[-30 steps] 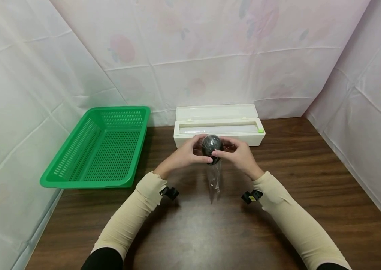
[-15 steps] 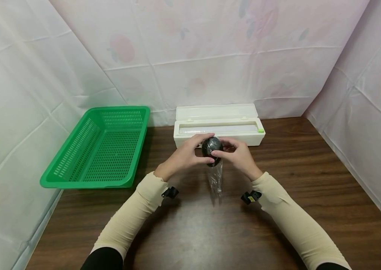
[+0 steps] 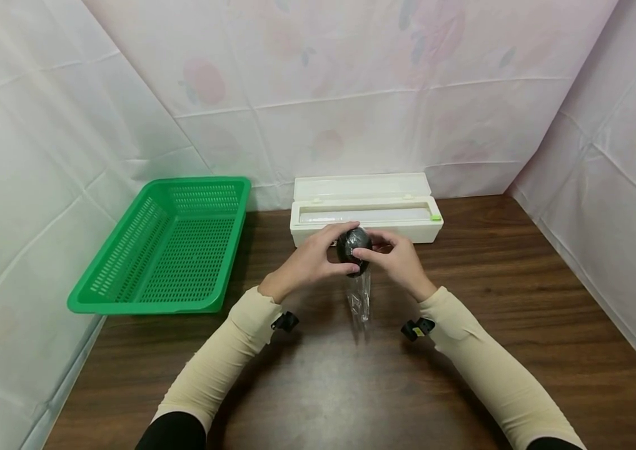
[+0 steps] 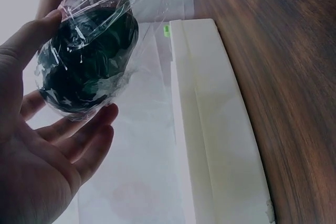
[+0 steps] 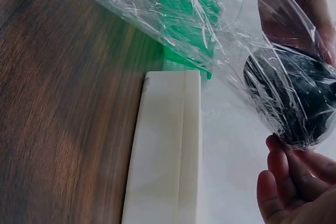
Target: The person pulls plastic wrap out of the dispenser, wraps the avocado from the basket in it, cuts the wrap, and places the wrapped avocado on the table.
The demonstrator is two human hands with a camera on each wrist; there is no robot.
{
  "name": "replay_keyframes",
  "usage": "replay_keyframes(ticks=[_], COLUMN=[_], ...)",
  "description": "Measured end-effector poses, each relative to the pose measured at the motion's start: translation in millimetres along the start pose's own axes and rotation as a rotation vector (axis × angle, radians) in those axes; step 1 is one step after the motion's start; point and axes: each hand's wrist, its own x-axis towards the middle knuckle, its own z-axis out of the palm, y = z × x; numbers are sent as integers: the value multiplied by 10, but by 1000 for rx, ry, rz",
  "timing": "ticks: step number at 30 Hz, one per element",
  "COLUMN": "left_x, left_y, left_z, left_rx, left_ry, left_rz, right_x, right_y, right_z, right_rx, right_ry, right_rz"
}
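Observation:
A dark green, egg-shaped object (image 4: 86,59) is held up between both hands, with clear cling film (image 5: 210,30) wrapped over it. A loose tail of the film (image 3: 359,300) hangs below it in the head view. My left hand (image 3: 312,259) holds the object from its left side, the thumb low on the near face and a finger across the top. From the other side my right hand (image 3: 402,256) grips it, thumb pressed on the near face and fingers curled behind. The right wrist view shows the film spreading out from the object. Just behind the hands stands a white cling film box (image 3: 365,234).
The box's lid (image 3: 363,186) is raised, showing a pale roll (image 3: 363,215) inside, and a green slider (image 3: 436,218) sits at its right end. On the left is a green slotted basket (image 3: 227,275). Patterned fabric (image 3: 329,100) hangs behind the brown wooden table (image 3: 509,300).
My left hand has shifted slightly, its fingers reaching further over the top of the object. The hanging film tail has swung and spread a little. My right hand has barely moved.

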Motion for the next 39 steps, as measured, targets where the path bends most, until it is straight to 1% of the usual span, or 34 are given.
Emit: replay_keyframes(ticks=[8, 12, 15, 22, 28, 30, 35, 39], left_x=[-8, -17, -18, -5, 9, 15, 20, 13], left_y=[17, 18, 20, 28, 49, 48, 30, 20], left_z=[21, 30, 38, 57, 29, 21, 21, 34], left_rx=[23, 27, -7, -97, -177, -195, -213, -250], left_ry=[27, 33, 45, 118, 104, 98, 94, 107], left_rz=[-5, -39, -76, -134, -211, -225, -236, -254], right_x=[7, 5, 10, 13, 20, 22, 28, 29], right_y=[18, 15, 12, 44, 60, 52, 44, 32], right_z=[12, 10, 14, 30, 36, 31, 21, 28], right_rx=[2, -7, -11, 1, 25, 30, 33, 44], right_ry=[-9, -8, -1, 27, 24, 19, 11, 14], right_rz=[19, 29, 29, 24, 22, 20, 13, 13])
